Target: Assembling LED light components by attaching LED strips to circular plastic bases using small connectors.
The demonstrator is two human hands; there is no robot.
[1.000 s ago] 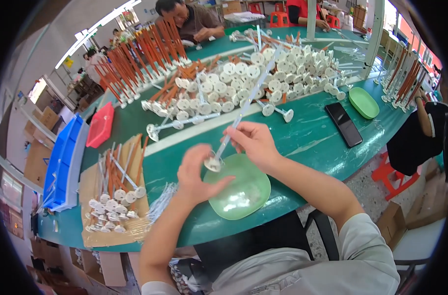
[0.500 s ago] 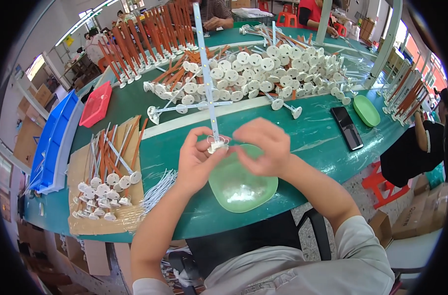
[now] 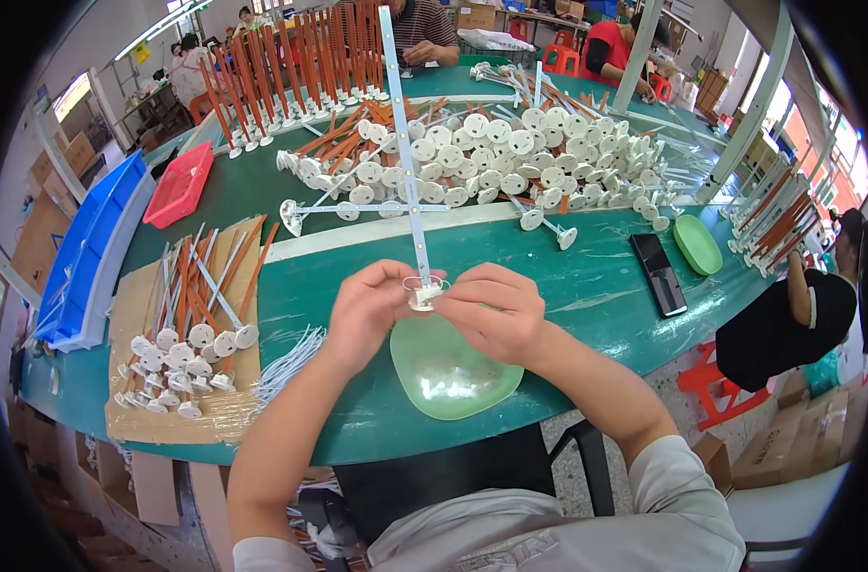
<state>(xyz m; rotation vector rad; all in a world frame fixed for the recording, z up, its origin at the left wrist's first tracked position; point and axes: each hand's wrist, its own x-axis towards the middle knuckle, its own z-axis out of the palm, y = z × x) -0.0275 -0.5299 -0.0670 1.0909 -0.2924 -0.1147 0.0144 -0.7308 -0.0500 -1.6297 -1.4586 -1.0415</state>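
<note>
Between my two hands an LED strip (image 3: 405,153) stands upright, a thin pale bar dotted with yellowish LEDs. At its lower end is a white round base (image 3: 423,297) with thin white wires looped around it. My left hand (image 3: 372,310) grips the base from the left, fingers closed. From the right, the fingers of my right hand (image 3: 496,310) pinch at the base's edge; whatever small part they may hold is hidden. Just below the hands a translucent green bowl (image 3: 458,377) rests on the green table (image 3: 586,276).
A heap of white-based strips (image 3: 510,153) lies beyond my hands. More lie on cardboard (image 3: 129,329) at left, beside thin white wires (image 3: 291,367). A blue bin (image 3: 96,248), red tray (image 3: 180,186), phone (image 3: 658,275) and green dish (image 3: 698,246) surround the workspace. Co-workers sit across and right.
My right hand has come in from slightly above and right, and its fingers now meet the base. My left hand keeps hold of the strip's base. The view has shifted slightly.
</note>
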